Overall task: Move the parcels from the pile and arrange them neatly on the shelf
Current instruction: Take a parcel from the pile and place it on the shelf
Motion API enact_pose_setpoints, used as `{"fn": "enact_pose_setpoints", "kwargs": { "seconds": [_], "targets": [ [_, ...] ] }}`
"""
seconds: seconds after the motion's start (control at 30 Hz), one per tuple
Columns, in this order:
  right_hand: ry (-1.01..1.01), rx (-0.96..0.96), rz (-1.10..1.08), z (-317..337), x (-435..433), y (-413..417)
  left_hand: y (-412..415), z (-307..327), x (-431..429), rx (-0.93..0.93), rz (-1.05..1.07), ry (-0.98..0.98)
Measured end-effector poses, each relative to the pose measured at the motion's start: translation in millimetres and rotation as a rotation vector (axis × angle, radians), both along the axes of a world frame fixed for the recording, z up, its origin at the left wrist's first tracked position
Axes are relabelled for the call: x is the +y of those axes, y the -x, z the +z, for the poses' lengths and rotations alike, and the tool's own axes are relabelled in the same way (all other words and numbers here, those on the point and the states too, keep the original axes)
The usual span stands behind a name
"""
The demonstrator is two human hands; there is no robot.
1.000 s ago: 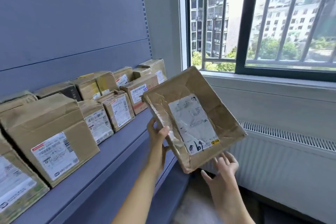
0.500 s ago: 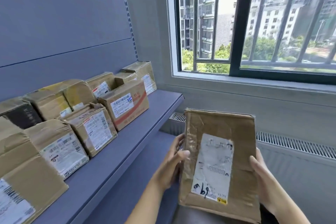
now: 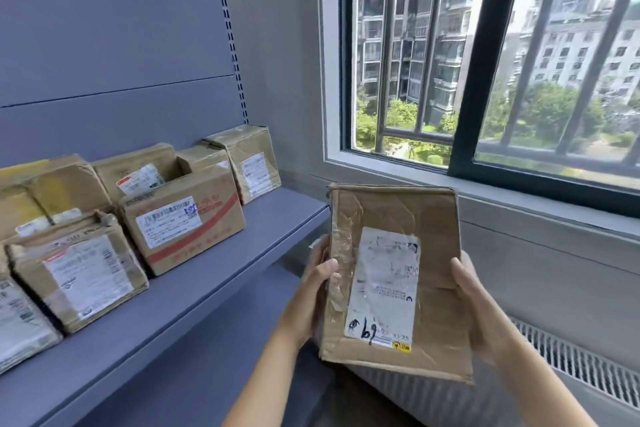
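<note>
- Partly done, by the look of things: several taped cardboard parcels (image 3: 52, 184) already standing on the shelf (image 3: 214, 288), labels facing out, in two rough rows against the back panel (image 3: 104, 28).
- Among them a box with a red stripe (image 3: 187, 225), a squat front box (image 3: 79, 270) just beside it, and an end box (image 3: 254, 163) nearest the window (image 3: 474, 80).
- Left open: a bare stretch of shelf past the end box, plus the strip along the front edge.
- Now in the air: one flat brown parcel (image 3: 394, 274), "69" scrawled on its white label, upright just off the shelf's right end, touching nothing but the two hands.
- Not yet set down; judged the carrying step, with placing and squaring up to come.
- Number of parcels left: impossible to tell, the pile being out of view.
- Left hand (image 3: 311, 291) gripping the parcel's left edge, thumb pressed across the front face, fingers wrapped behind and hidden.
- Right hand (image 3: 481, 308) clasping the right edge at about the same height, thumb lying along the front, fingers out of sight behind the cardboard.
- Both forearms reaching up and forward from the bottom of the view, parcel held squarely between them, above the radiator (image 3: 588, 374).
</note>
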State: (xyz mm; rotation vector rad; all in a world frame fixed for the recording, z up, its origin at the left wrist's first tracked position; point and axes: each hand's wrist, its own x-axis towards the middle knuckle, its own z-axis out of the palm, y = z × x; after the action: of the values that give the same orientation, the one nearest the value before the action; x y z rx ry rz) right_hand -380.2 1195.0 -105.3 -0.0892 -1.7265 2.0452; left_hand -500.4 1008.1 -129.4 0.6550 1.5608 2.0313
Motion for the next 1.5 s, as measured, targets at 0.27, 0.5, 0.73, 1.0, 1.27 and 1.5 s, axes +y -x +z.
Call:
{"fn": "enact_pose_setpoints", "kwargs": {
  "seconds": [0.27,0.5,0.73,1.0,1.27,1.5],
  "targets": [
    [0.170,-0.076,0.170,-22.4,31.2,80.0,42.9,2.7,10.4,0.010,0.214,0.064],
    [0.235,-0.138,0.267,-10.4,42.6,172.7,110.3,30.2,21.0,0.037,0.323,0.089],
    [0.165,-0.160,0.349,1.9,43.1,263.7,175.4,24.7,17.7,0.017,0.424,0.096],
    [0.073,-0.090,0.545,10.9,40.3,322.1,196.5,44.3,24.0,0.126,0.690,0.089],
    [-0.033,-0.133,0.650,7.4,52.5,359.6,213.4,25.5,30.9,0.147,0.866,0.251],
    [0.041,-0.204,0.577,0.1,52.2,368.0,223.3,19.5,42.9,0.171,0.958,0.247]
  ]
}}
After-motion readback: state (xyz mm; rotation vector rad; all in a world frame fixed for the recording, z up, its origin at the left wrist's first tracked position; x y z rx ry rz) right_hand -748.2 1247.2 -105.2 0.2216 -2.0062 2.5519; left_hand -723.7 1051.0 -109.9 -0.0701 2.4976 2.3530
